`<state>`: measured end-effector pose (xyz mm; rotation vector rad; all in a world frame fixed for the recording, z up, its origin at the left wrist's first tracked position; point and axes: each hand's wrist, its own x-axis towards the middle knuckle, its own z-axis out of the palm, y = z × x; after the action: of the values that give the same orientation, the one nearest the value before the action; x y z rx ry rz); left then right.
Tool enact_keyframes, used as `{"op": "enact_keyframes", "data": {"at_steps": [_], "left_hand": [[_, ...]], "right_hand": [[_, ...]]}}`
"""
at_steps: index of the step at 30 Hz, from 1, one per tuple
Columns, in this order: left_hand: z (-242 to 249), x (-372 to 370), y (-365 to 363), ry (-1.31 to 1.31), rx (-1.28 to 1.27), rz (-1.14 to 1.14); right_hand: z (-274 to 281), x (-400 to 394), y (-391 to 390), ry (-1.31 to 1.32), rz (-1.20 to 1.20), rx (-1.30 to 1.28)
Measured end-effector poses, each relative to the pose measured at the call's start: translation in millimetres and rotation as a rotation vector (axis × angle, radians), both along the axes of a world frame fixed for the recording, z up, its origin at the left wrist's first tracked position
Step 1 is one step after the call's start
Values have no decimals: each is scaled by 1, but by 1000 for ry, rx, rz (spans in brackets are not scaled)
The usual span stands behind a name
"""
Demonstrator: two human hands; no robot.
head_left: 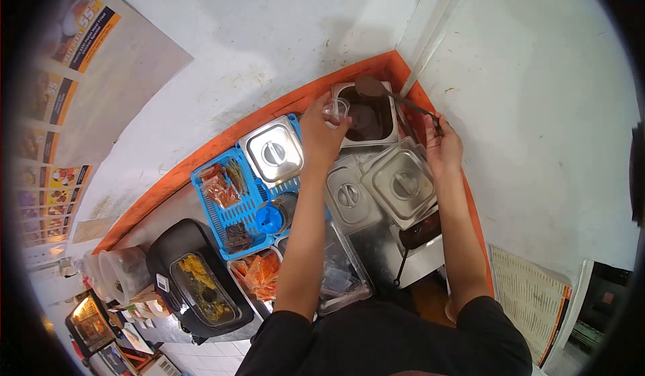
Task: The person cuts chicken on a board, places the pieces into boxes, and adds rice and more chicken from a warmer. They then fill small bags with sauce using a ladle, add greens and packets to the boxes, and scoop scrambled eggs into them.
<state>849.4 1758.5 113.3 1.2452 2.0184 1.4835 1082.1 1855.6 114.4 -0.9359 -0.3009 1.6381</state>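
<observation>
Held between the fingers of my left hand (324, 131) is a small clear plastic cup (336, 109), at the left edge of an open metal container (393, 133) with dark brown liquid (366, 120) inside. My right hand (443, 141) grips the handle of a ladle (371, 88), whose brown-coated bowl is above the container's far rim, to the right of the cup. Two metal lids, one plain (349, 198) and one larger (396, 178), lie between my forearms.
Left of my left arm is a blue basket (213, 223) with packets and a lidded metal container (272, 153). Beyond it are orange packets (259, 275) and a black lidded box (176, 241). Another container (423, 231) with dark contents sits near my right forearm. Walls border the orange ledge (295, 99).
</observation>
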Motion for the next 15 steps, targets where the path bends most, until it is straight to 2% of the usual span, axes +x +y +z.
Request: {"op": "enact_keyframes", "data": {"at_steps": [4, 6, 12, 15], "left_hand": [[-10, 3, 26, -99, -59, -99], [-10, 9, 35, -109, 111, -124], [2, 9, 42, -265, 113, -161], [4, 8, 42, -244, 166, -146]], "right_hand": [[26, -4, 3, 12, 5, 39], [39, -6, 1, -8, 27, 99], [56, -7, -4, -116, 12, 290], [57, -7, -7, -198, 6, 418]]}}
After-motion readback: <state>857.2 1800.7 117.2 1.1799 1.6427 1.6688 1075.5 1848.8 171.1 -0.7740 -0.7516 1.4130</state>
